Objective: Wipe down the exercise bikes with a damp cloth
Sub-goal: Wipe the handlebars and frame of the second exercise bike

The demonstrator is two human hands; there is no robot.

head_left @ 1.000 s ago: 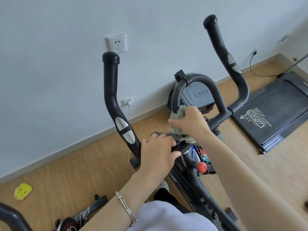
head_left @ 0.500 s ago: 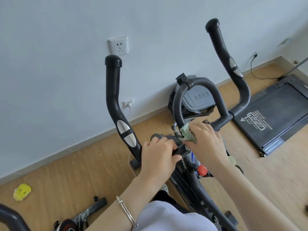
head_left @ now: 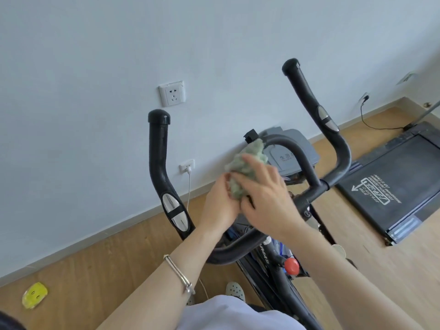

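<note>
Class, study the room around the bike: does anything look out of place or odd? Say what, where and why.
A small yellow object lies alone on the wooden floor by the wall, lower left, apart from the exercise bike; it looks dropped. Nothing else stands out.

Cloth (head_left: 250, 160) lower part hidden between left hand (head_left: 221, 203) and right hand (head_left: 264, 194); treadmill (head_left: 392, 186) cut by right edge.

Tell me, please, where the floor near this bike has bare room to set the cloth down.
Bare floor lies along the wall between the yellow object and the left handlebar, and again in front of the treadmill. Around the bike frame it is crowded.
</note>
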